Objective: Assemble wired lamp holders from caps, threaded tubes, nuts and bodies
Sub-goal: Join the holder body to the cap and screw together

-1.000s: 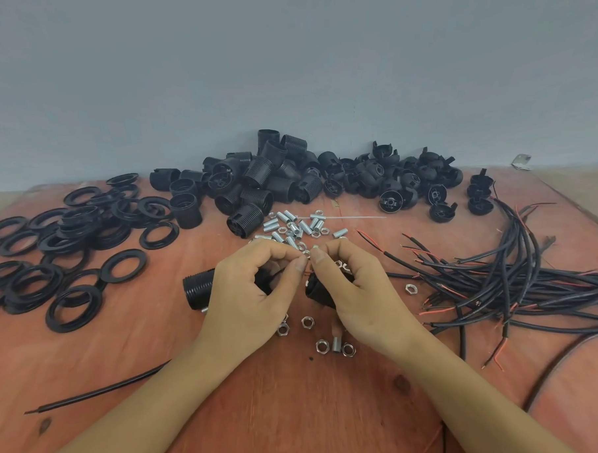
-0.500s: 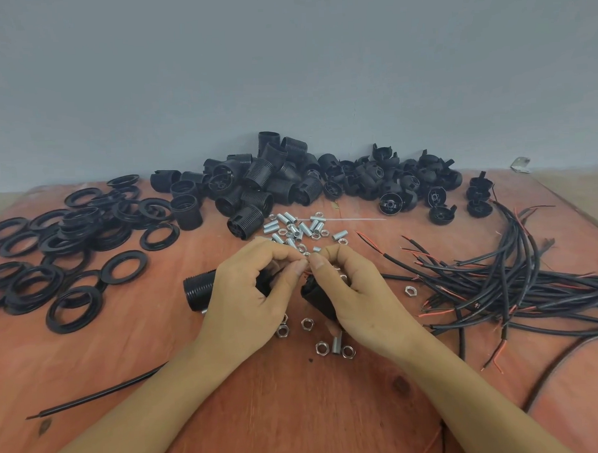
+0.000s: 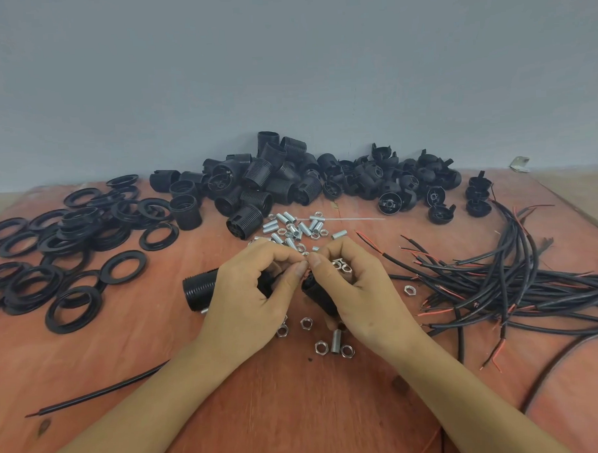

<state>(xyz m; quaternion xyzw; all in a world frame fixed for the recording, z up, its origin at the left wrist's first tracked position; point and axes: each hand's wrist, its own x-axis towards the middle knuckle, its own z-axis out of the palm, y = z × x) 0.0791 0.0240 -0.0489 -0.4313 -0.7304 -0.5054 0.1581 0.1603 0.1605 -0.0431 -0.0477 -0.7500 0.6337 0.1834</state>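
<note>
**Change of state.** Over the last second neither hand has left its station, and no part has been picked up or put down. The only difference is a slight shift at the fingertips. Judgement: a fine operation at the junction of two parts is still under way, and this unit is not yet joined.

**Hands.**
- The left hand (image 3: pixel 246 297) is curled closed. A black threaded body (image 3: pixel 201 292) lies in its grip, with one end projecting to the left. The thumb and forefinger are pinched together.
- The right hand (image 3: pixel 358 292) is also curled closed and grips a black cap (image 3: pixel 316 292) against the palm.
- The fingertips (image 3: pixel 301 268) of both hands meet above the gap between body and cap. What they pinch is too small to identify.

**Stock on the tabletop (image 3: pixel 299 418).**
- Loose nuts (image 3: pixel 307 323) and one threaded tube (image 3: pixel 336 341) lie just below the hands.
- More tubes (image 3: pixel 290 226) lie just beyond the hands.
- The heap of bodies (image 3: pixel 254 187) and the heap of caps (image 3: pixel 391 181) stand at the far edge.
- The wires (image 3: pixel 498 279) are to the right and the flat rings (image 3: pixel 68 243) to the left.
</note>
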